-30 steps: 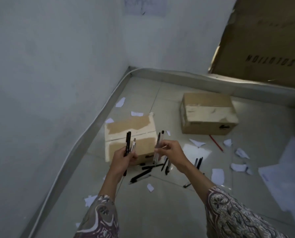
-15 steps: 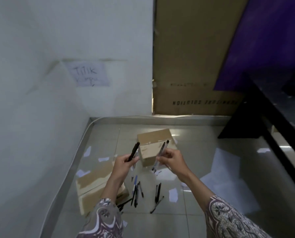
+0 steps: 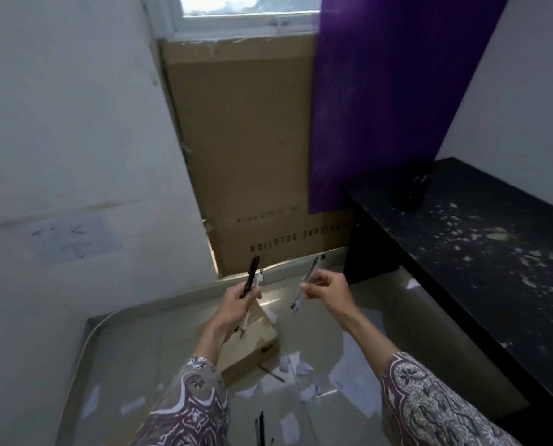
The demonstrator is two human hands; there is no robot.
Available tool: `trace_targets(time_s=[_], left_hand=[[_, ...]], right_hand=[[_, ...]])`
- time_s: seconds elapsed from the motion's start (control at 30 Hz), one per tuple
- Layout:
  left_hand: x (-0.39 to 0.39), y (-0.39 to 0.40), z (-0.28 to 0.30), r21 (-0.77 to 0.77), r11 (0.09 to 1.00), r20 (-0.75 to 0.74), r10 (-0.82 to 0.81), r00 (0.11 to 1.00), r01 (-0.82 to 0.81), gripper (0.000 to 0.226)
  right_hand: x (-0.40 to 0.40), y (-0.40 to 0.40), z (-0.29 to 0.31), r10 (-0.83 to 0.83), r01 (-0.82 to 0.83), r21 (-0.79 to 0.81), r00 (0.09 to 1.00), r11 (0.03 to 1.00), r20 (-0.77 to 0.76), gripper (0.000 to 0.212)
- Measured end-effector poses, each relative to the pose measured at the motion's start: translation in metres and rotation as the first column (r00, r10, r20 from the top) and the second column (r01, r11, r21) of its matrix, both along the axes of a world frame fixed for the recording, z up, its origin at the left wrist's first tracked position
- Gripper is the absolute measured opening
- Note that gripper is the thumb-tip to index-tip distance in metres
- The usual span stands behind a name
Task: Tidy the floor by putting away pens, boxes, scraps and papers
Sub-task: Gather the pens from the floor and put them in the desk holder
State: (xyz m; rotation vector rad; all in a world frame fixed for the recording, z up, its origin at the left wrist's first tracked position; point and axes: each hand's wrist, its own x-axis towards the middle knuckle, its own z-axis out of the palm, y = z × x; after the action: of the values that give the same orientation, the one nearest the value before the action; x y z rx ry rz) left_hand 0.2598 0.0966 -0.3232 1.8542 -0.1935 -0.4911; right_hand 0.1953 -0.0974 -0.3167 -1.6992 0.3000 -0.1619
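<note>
My left hand [image 3: 238,296] grips a black pen [image 3: 252,272] and a lighter pen, held upright at chest height. My right hand [image 3: 328,289] pinches two thin pens [image 3: 307,281] that slant up to the right. Both hands hover above the floor, a little apart. Below them a small cardboard box [image 3: 252,346] sits on the tiles. White paper scraps [image 3: 289,362] and sheets [image 3: 352,378] lie scattered around it. More black pens [image 3: 260,428] lie on the floor near the bottom edge.
A black table [image 3: 480,252] speckled with white bits fills the right side, with a dark holder [image 3: 411,193] on it. A tall flat cardboard carton [image 3: 252,156] leans under the window beside a purple panel [image 3: 381,91]. White walls close in on the left.
The view has swung up and to the right, from the floor corner to the window and the black table. Both hands kept their pens and rose with the view.
</note>
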Motion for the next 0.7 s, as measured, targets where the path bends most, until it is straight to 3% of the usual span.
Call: trace_targets(time_s=[0.07,0.2,0.3,0.43,0.6,0.7], left_hand=[[0.015,-0.027,0.004,0.004,0.999,-0.002,-0.04,0.999,0.04,0.014],[0.045,-0.087,0.016,0.028,0.992,0.02,-0.124,0.992,0.124,0.028],[0.068,-0.135,0.03,-0.011,0.983,0.071,-0.181,0.981,0.183,0.013],[0.097,-0.208,0.048,-0.068,0.984,0.168,-0.153,0.974,0.166,0.014],[0.139,-0.304,0.066,0.018,0.993,0.243,-0.121,0.962,0.121,0.018],[0.16,-0.361,0.074,-0.065,0.986,0.263,-0.131,0.956,0.154,0.017]], right_hand=[[0.006,-0.025,0.006,-0.071,0.071,-0.006,0.997,0.997,0.015,0.005],[0.022,-0.084,0.018,-0.214,0.214,-0.007,0.976,0.977,0.041,0.006],[0.037,-0.132,0.026,-0.296,0.292,0.074,0.953,0.954,0.057,0.007],[0.064,-0.198,0.041,-0.349,0.337,0.135,0.934,0.932,0.081,0.006],[0.102,-0.287,0.057,-0.403,0.38,0.189,0.91,0.906,0.101,0.009],[0.123,-0.34,0.061,-0.448,0.42,0.2,0.885,0.885,0.128,0.014]])
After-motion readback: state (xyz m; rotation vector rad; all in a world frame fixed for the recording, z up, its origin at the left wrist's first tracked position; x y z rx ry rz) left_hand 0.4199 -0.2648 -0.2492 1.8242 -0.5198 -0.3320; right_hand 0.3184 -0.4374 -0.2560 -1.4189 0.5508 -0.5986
